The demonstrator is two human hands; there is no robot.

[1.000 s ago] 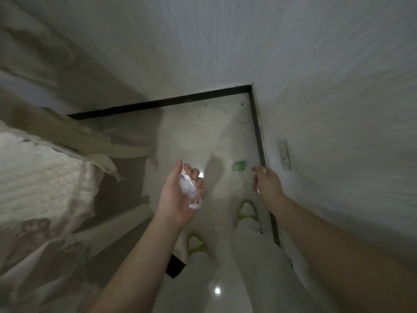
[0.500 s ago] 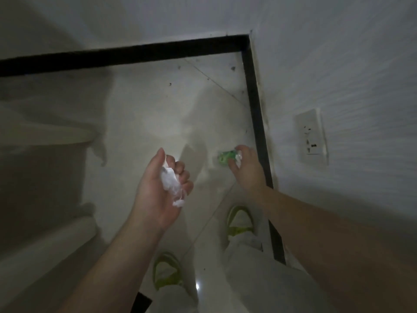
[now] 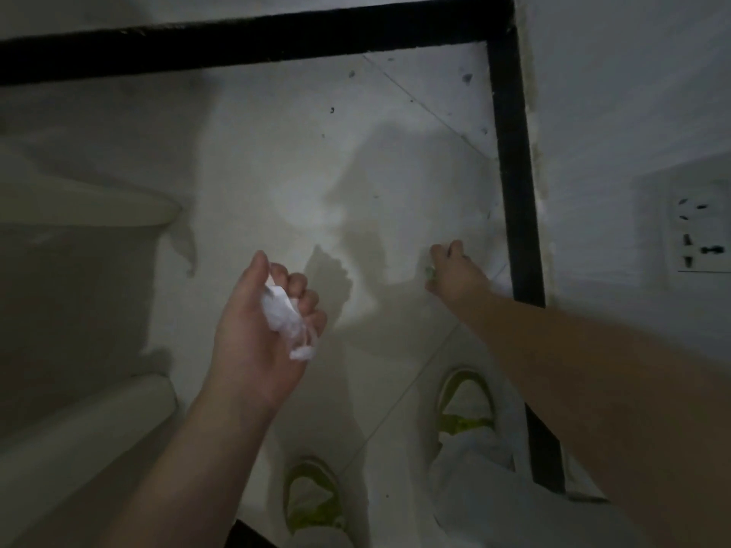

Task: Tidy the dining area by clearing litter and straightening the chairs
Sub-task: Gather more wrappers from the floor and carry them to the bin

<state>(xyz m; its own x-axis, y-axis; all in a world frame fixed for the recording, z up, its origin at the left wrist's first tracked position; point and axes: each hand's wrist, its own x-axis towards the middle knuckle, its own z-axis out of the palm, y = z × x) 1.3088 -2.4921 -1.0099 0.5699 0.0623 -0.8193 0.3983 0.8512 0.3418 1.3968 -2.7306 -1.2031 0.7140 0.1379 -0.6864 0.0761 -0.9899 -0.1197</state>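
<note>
My left hand (image 3: 261, 330) is held palm up over the pale floor, its fingers curled round a wad of crumpled white paper (image 3: 286, 318). My right hand (image 3: 455, 274) reaches down near the corner of the room, close to the floor. Its fingers are closed over a small green scrap (image 3: 430, 272), of which only a sliver shows at the knuckles.
A black skirting strip (image 3: 510, 172) runs along the right wall and across the far wall (image 3: 237, 37). A wall socket (image 3: 700, 231) sits low on the right wall. A pale rounded furniture edge (image 3: 87, 207) stands at the left. My shoes (image 3: 312, 496) are below.
My right hand has gone down to the green scrap lying on the floor by the corner and closed over it. The view has dropped nearer the floor. My left hand still holds the white wad.
</note>
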